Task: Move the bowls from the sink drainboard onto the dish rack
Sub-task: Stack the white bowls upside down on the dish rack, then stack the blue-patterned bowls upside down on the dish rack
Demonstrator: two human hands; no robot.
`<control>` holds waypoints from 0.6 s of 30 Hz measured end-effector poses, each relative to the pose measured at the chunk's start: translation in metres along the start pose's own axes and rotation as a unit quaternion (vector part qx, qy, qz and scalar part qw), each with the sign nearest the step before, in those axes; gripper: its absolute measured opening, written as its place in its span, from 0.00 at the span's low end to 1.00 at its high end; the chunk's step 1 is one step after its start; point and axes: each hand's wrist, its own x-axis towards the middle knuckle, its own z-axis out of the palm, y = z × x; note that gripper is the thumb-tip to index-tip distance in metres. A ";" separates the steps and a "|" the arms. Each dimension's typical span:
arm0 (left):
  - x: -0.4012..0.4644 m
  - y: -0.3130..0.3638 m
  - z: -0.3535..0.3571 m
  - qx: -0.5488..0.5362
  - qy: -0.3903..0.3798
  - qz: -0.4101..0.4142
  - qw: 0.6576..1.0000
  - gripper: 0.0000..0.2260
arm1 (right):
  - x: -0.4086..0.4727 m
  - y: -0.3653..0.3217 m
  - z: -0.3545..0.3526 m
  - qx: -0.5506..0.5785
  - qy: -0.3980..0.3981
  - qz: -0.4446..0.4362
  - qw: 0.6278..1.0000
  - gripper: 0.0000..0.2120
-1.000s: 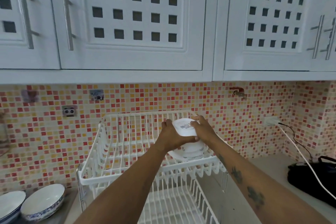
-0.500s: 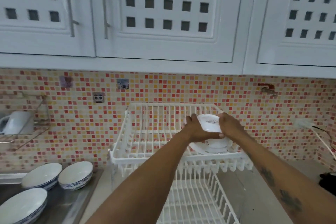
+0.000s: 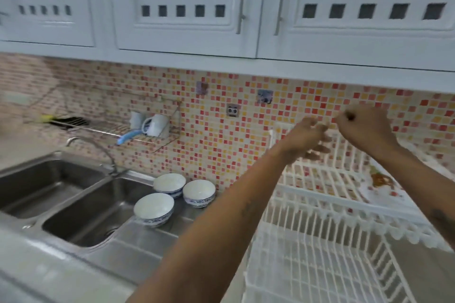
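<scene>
Three white bowls with blue patterned sides stand on the steel drainboard (image 3: 147, 236): one at the back (image 3: 170, 183), one to its right (image 3: 199, 192), one in front (image 3: 154, 208). The white two-tier wire dish rack (image 3: 320, 195) stands to their right. A blurred white shape with brown marks (image 3: 380, 181), probably the bowl just carried, lies in the rack's upper tier. My left hand (image 3: 307, 138) hovers over the rack's back left corner, fingers apart and empty. My right hand (image 3: 364, 128) is beside it, loosely curled, holding nothing. Both hands are motion-blurred.
A double steel sink (image 3: 93, 209) with a curved faucet (image 3: 91, 142) lies left of the bowls. A wire wall shelf (image 3: 157, 141) holds a white mug (image 3: 158, 125) and a blue brush (image 3: 128, 136). White cabinets (image 3: 184, 7) hang overhead.
My hands have let go of the white bowl and lifted off the rack's upper tier. The view has swung left, bringing the sink and the three bowls into sight.
</scene>
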 end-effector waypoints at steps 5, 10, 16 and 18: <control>-0.040 0.002 -0.082 -0.036 0.127 0.019 0.991 0.12 | 0.015 -0.088 0.050 0.124 -0.015 -0.007 0.992 0.16; -0.082 -0.025 -0.175 -0.034 0.211 -0.005 0.977 0.13 | 0.017 -0.171 0.123 0.271 -0.097 0.016 0.958 0.16; -0.118 -0.092 -0.278 -0.054 0.289 -0.101 0.950 0.14 | 0.002 -0.228 0.230 0.300 -0.235 0.070 0.922 0.13; -0.129 -0.120 -0.306 -0.062 0.323 -0.137 0.934 0.15 | -0.005 -0.234 0.268 0.308 -0.275 0.104 0.905 0.08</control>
